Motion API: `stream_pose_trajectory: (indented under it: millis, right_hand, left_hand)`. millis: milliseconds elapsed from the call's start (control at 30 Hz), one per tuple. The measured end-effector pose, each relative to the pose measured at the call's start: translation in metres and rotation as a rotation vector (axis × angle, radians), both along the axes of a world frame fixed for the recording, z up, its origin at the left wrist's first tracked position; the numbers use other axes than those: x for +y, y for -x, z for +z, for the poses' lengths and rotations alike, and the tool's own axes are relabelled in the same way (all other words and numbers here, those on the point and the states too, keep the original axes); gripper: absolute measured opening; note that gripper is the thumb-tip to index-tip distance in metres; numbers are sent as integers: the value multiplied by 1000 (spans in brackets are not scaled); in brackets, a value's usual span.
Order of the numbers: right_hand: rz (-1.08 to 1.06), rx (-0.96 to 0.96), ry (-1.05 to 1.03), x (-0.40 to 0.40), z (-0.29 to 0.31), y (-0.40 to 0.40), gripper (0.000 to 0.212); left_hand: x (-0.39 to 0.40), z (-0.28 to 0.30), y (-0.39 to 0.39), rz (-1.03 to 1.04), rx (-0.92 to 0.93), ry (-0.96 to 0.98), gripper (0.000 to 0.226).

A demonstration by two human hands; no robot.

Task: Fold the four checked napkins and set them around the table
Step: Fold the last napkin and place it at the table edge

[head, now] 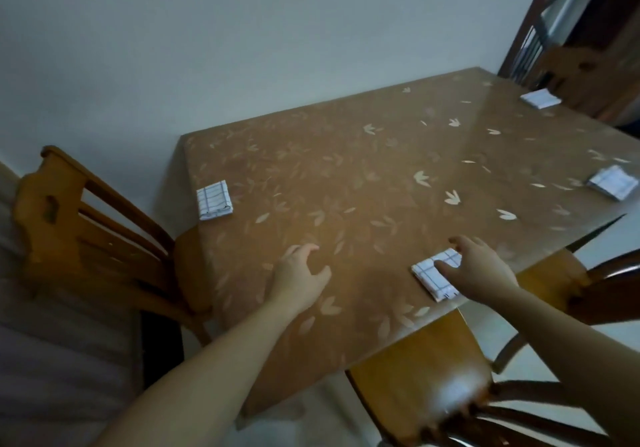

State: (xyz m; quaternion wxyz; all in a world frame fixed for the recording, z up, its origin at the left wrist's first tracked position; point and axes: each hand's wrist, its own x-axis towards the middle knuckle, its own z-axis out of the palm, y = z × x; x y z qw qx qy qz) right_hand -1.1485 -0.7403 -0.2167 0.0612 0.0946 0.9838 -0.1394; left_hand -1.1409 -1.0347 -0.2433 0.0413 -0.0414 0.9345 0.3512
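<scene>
Several folded white checked napkins lie on the brown leaf-patterned table [346, 176]. One napkin [213, 200] sits at the left edge, one [539, 98] at the far right corner, one [612, 182] at the right edge. The nearest napkin [429, 275] lies at the front edge, under the fingers of my right hand [481, 270], which rests on its right side. My left hand [301, 273] hovers over the tablecloth with fingers curled apart and nothing in it.
Wooden chairs stand around the table: one at the left [79, 235], one at the front [426, 370], one at the right [609, 284] and one at the far right [575, 65]. A plain wall runs behind the table.
</scene>
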Motion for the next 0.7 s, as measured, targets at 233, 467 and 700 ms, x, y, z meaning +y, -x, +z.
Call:
stream_pose_trajectory:
  millis: [233,467,700]
  right_hand:
    - [-74,-30,-7,48,-18,-15,57]
    - [17,-100,89,105,-59,19,54]
    - [139,-216,265,144,-95,53,32]
  left_hand:
    - [68,-23,-12,-73,-72,-54,45]
    - [143,-50,-12,62,-223,-93,37]
    - [227,-80,-4,318,-355,-253,26]
